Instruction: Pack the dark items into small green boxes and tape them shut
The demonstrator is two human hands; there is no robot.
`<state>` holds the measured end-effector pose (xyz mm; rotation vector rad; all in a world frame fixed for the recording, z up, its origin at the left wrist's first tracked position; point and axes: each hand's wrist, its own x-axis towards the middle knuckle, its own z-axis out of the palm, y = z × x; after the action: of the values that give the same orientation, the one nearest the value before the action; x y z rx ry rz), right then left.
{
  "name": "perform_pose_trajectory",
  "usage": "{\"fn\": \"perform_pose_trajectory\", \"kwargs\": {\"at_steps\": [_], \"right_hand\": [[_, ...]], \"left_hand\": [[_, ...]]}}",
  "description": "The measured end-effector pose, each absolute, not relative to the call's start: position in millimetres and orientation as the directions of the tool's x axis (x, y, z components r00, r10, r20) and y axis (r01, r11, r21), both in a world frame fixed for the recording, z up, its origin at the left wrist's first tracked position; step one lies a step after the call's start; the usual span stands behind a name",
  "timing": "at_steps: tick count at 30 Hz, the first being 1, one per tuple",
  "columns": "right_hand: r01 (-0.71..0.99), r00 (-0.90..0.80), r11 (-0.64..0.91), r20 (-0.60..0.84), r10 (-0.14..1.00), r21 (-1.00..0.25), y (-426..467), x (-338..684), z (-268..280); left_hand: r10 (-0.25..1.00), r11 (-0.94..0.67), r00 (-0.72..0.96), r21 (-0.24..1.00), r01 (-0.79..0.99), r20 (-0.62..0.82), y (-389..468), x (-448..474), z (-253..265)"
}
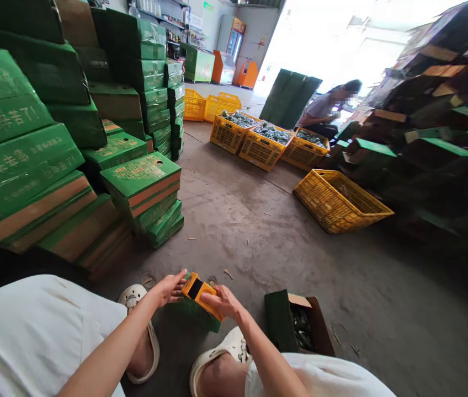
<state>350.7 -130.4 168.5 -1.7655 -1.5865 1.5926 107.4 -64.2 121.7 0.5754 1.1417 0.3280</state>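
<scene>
My right hand [224, 303] is wrapped round a yellow-orange handheld device [201, 292] with a dark rectangular window on its upper face. Its thumb lies along the top of the device. My left hand [170, 288] is at the device's far end, fingers stretched out and slightly apart; whether they touch it I cannot tell. Below the device, between my feet, sits a green box [213, 322], mostly hidden by the device and hands. To the right of my right foot stands an open green carton [277, 322] with dark, shiny round items [301, 325] inside.
Stacks of green cartons [141, 173] rise on the left. Yellow crates [265, 151] with dark contents stand ahead, near a seated person [320, 113]. A tilted yellow crate [337, 201] lies nearer. Blurred piled cartons [432, 138] line the right side. My white clogs [225, 347] are on the floor.
</scene>
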Motion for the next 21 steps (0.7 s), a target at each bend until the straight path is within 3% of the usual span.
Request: {"fn": "perform_pose_trajectory", "kwargs": {"at_steps": [13,21], "right_hand": [[0.541,-0.261,-0.301,-0.496,0.828,-0.786,-128.8,351.6,164.6],[0.55,-0.246,-0.316,-0.512,0.823,-0.773,-128.9,349.4,167.5]], "left_hand": [[0.579,0.78,0.38,0.626,0.002,-0.722,-63.7,105.5,119.7],[0.638,0.706,0.344,0.702,0.097,-0.689,-65.8,109.2,115.0]]}}
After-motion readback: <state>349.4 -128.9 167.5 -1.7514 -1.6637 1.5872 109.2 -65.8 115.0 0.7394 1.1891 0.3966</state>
